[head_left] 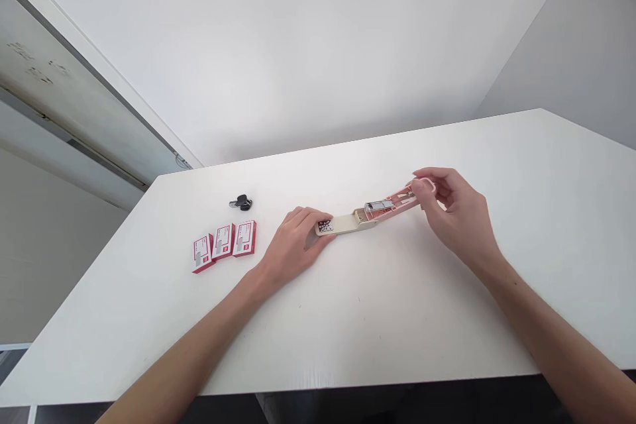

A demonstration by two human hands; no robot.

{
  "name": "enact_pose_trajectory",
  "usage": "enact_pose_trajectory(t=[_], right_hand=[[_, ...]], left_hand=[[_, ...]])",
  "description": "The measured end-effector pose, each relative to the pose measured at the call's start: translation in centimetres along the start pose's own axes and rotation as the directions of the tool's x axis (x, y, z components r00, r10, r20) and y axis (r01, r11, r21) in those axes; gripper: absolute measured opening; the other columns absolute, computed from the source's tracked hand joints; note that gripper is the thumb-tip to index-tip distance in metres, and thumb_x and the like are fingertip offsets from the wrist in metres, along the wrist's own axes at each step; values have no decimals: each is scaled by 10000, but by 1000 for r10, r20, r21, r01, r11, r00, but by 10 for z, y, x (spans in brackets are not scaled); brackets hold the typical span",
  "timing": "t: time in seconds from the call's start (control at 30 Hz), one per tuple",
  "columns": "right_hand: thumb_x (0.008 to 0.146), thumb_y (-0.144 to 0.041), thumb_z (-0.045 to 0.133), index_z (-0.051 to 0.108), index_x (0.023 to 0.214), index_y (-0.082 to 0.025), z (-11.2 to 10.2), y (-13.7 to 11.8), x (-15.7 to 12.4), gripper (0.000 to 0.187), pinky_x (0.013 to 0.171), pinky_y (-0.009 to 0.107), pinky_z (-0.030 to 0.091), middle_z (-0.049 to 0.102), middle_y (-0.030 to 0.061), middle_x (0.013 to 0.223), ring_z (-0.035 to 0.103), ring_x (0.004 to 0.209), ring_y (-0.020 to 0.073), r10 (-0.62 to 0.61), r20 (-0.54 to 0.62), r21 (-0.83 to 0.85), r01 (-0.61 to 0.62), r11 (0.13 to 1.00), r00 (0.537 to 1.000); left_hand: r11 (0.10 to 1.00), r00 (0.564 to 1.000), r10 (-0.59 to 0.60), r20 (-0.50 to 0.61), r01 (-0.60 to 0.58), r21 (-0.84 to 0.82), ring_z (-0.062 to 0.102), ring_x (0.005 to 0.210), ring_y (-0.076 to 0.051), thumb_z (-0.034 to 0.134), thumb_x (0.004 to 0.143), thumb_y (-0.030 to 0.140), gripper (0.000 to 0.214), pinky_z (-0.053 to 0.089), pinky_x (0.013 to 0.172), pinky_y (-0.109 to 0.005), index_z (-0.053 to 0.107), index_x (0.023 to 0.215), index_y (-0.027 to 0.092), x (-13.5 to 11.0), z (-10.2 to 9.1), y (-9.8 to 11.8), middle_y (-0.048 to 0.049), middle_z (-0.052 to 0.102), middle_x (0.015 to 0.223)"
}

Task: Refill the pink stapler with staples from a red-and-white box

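Observation:
A pink and cream stapler (342, 223) lies on the white table, swung wide apart at its hinge. My left hand (297, 238) grips the far left end of its cream base, thumb on the near side and fingers on the other. The pink upper arm slants up to the right, its metal part (379, 205) exposed near the hinge. My right hand (454, 209) pinches the tip of that pink arm between thumb and fingers. Whether staples sit inside is too small to tell.
Three red and white small boxes (223, 241) stand side by side left of my left hand. Behind them lies a black staple remover (242, 202). The white table (422, 318) meets a white wall at the back, with its front edge near my forearms.

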State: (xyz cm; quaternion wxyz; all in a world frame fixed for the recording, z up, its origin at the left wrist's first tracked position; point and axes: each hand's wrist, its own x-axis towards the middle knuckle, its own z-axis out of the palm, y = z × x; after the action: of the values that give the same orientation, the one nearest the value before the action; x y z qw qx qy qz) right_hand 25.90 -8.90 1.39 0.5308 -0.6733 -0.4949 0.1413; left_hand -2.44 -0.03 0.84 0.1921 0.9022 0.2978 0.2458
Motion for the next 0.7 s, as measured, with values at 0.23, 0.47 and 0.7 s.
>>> enact_pose_trajectory(t=[0.23, 0.47, 0.7], right_hand=[[977, -507, 695, 610, 1327, -304, 0, -13, -2, 413, 998, 483, 594, 754, 88, 1256, 724, 1177, 284, -64, 229, 329, -15, 944, 971], [976, -565, 681, 715, 1202, -303, 6, -15, -9, 348, 857, 438, 585, 776, 53, 1027, 714, 892, 248, -88, 384, 165, 26, 986, 919], [994, -521, 661, 738, 1174, -318, 11, -12, -13, 281, 762, 380, 549, 745, 49, 1017, 645, 851, 229, -187, 437, 87, 166, 982, 880]], left_hand=[[999, 998, -50, 38, 49, 13, 659, 1159, -260, 673, 1007, 375, 424, 539, 1014, -469, 521, 1393, 290, -3, 0, 2, -49, 722, 1222], [998, 997, -60, 44, 61, -30, 621, 1317, -268, 702, 990, 408, 574, 516, 1093, -481, 408, 1476, 328, -8, 1, 2, -41, 710, 1300], [995, 996, -69, 58, 73, -62, 681, 1220, -267, 770, 945, 393, 751, 544, 1033, -461, 316, 1541, 354, -11, 5, 5, -41, 730, 1233]])
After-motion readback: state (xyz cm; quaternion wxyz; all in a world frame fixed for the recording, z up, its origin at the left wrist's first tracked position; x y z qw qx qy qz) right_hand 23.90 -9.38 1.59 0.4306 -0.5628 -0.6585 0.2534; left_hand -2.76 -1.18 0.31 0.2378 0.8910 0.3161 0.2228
